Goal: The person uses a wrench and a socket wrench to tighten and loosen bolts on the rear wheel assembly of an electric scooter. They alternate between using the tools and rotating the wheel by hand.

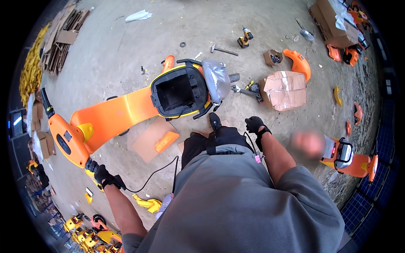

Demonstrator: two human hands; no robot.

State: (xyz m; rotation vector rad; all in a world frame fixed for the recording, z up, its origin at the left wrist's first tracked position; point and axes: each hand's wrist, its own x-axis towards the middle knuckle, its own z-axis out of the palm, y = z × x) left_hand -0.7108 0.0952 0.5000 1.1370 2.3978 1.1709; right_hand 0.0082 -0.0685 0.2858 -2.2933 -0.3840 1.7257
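An orange electric scooter (130, 105) stands in front of me, its handlebar end at the left. Its black under-seat compartment (175, 90) is uncovered. My left hand (101, 173), in a black glove, closes round the near handlebar grip (89, 164). My right hand (254, 124), also gloved in black, hangs to the right of my legs with its fingers curled; nothing shows in it. A clear plastic bag (216, 80) covers the scooter's right end. A black cable runs from a device at my left wrist toward my waist.
Right of the scooter lie an adjustable wrench (242, 90) and a taped cardboard box (284, 90). Farther off are a hammer (223, 50) and a cordless drill (244, 38). An orange panel (166, 141) rests on flat cardboard (145, 139) by my feet. Another scooter (354, 162) stands at right.
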